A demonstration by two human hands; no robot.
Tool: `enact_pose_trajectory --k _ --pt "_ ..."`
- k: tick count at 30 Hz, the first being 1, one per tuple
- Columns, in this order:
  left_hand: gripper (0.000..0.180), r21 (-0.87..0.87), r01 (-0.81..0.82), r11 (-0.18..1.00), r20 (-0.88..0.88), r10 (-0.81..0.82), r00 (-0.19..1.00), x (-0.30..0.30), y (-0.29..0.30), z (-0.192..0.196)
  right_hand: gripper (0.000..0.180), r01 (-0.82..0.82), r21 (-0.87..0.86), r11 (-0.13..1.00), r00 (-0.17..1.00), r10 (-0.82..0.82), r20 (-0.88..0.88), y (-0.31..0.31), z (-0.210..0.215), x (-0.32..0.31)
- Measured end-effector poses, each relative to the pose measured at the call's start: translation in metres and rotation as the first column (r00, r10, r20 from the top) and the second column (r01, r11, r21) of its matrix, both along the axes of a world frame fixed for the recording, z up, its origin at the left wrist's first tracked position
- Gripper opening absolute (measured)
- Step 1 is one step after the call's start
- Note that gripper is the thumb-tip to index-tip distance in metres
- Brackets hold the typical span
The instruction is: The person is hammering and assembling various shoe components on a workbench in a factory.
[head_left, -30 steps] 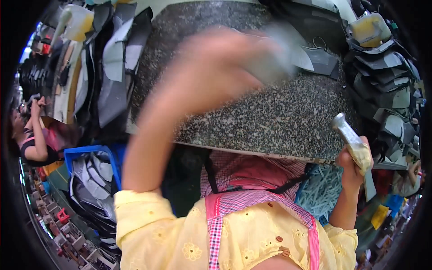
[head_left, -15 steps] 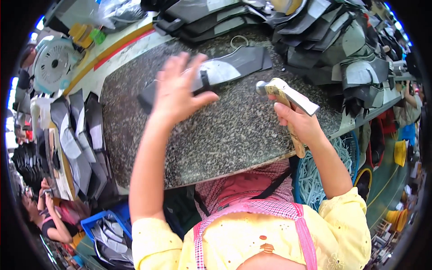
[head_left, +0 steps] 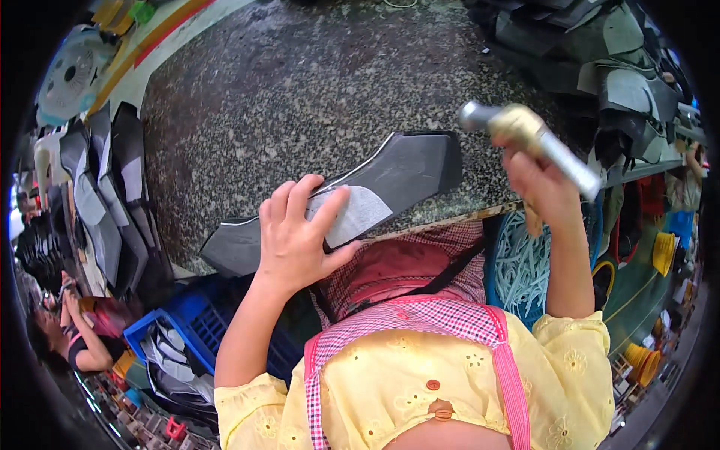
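Observation:
A dark grey, angled, leather-like piece (head_left: 411,166) with a pale patch lies near the front edge of the speckled stone slab (head_left: 255,105). A thin white line runs along part of its far edge. My left hand (head_left: 292,240) rests on this piece with fingers spread, the thumb apart near its front edge; the palm hides part of it. To the right, my right hand (head_left: 546,184) is wrapped around the handle of a hammer (head_left: 559,154), raised off the slab. Motion blurs the hammer's head.
Stacks of similar dark pieces stand at the far right (head_left: 555,45) and along the left side (head_left: 105,210). A blue crate (head_left: 206,322) sits below left, a basket of pale strips (head_left: 517,262) below right. A fan (head_left: 71,75) stands far left; another person (head_left: 86,330) sits below it.
The grey piece has come nearer, to the slab's front edge, with my left hand on it. The hammer has moved right, still in my right hand. The view has shifted nearer.

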State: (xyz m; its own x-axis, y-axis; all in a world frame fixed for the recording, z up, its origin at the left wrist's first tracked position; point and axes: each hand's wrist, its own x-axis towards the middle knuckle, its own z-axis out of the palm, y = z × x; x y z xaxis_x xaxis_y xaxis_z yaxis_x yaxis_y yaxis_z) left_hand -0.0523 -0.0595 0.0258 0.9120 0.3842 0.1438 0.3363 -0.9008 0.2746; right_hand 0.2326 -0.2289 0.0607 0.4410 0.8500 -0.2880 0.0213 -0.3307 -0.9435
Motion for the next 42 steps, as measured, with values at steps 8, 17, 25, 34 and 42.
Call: enact_pose_trajectory --k 8,17,25,34,42 --pt "0.042 -0.219 -0.011 0.976 0.031 0.018 0.999 0.049 0.025 0.010 0.021 -0.441 -0.171 0.881 0.742 0.465 0.482 0.021 0.005 -0.038" --pt "0.025 -0.291 0.203 0.935 0.285 -0.118 0.951 0.088 0.026 -0.019 0.025 -0.462 -0.176 0.869 0.751 0.489 0.444 0.019 0.011 -0.037" --pt "0.024 -0.615 0.042 0.788 0.082 0.011 0.997 0.095 0.028 0.000 0.024 -0.521 -0.172 0.836 0.719 0.538 0.439 0.028 0.009 -0.032" --pt "0.017 -0.306 0.196 0.931 0.280 -0.109 0.954 0.087 0.029 -0.020 0.021 -0.486 -0.100 0.868 0.757 0.476 0.448 0.027 0.005 -0.036" --pt "0.027 -0.050 0.302 0.952 0.305 -0.274 0.912 0.082 0.029 -0.024 0.022 -0.433 -0.173 0.885 0.689 0.448 0.570 0.039 0.013 -0.031"
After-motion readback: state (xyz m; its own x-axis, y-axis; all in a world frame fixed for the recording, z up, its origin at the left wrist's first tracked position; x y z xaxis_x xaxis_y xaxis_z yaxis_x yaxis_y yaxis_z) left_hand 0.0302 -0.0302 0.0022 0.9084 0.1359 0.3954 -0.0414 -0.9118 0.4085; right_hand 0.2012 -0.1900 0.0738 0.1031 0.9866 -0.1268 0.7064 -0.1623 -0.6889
